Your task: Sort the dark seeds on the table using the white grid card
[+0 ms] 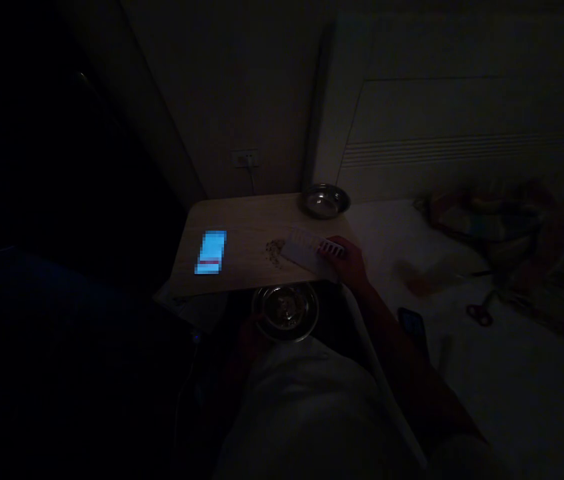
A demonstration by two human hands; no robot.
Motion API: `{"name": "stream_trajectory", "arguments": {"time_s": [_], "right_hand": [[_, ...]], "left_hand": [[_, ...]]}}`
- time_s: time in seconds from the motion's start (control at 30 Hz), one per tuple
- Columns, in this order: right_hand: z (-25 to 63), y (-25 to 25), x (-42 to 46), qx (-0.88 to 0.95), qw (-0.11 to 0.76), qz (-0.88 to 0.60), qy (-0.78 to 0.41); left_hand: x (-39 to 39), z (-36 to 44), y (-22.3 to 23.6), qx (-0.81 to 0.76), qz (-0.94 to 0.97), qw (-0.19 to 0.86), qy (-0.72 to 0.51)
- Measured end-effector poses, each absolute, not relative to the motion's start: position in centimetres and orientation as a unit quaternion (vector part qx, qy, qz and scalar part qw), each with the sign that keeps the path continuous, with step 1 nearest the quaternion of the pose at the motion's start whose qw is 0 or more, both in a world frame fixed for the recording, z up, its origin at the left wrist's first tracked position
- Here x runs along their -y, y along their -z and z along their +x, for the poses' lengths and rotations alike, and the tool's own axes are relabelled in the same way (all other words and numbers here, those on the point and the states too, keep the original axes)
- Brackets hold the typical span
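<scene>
On a small wooden table (247, 217), my right hand (349, 262) is closed on the right end of a pale flat piece with a row of slots (307, 248). Its left edge meets a scatter of small dark bits (275, 253) on the tabletop. My left hand (255, 333) is dim, at the left side of a round metal bowl (287, 313) that sits just below the table's front edge, above my lap. The fingers look wrapped on the bowl's rim, though darkness hides most of them. Something small and pale lies inside the bowl.
A lit phone (211, 253) lies on the table's left part. Another metal bowl (326, 201) stands at the back right corner. A plug sits in the wall socket (245, 159). To the right, a dark phone (413, 327) and crumpled cloth (507, 213) lie on the bed (502, 393).
</scene>
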State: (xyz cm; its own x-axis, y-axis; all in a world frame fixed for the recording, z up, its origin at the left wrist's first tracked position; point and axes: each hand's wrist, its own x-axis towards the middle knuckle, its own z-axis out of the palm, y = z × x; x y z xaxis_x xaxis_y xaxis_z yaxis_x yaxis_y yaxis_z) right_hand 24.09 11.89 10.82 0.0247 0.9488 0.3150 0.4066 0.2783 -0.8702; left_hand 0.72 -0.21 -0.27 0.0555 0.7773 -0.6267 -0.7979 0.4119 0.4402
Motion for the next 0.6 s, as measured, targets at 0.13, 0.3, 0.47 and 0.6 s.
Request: {"name": "stream_trajectory", "arguments": {"time_s": [0.13,0.3,0.47,0.6], "right_hand": [[24.2,-10.8,-11.7,0.646,0.453,-0.514,-0.337],[24.6,-9.9,-11.7,0.662,0.426,-0.502,-0.360],[25.1,-9.6,-11.9,0.641,0.456,-0.536,-0.306],[25.1,-10.0,-12.0,0.639,0.476,-0.538,-0.275]], "left_hand": [[0.0,0.7,0.6,-0.439,-0.022,0.721,-0.536],[-0.1,1.0,0.2,-0.439,-0.028,0.715,-0.543],[0.5,1.2,-0.3,-0.448,-0.029,0.693,-0.563],[0.3,1.3,-0.5,-0.441,-0.031,0.707,-0.553]]}}
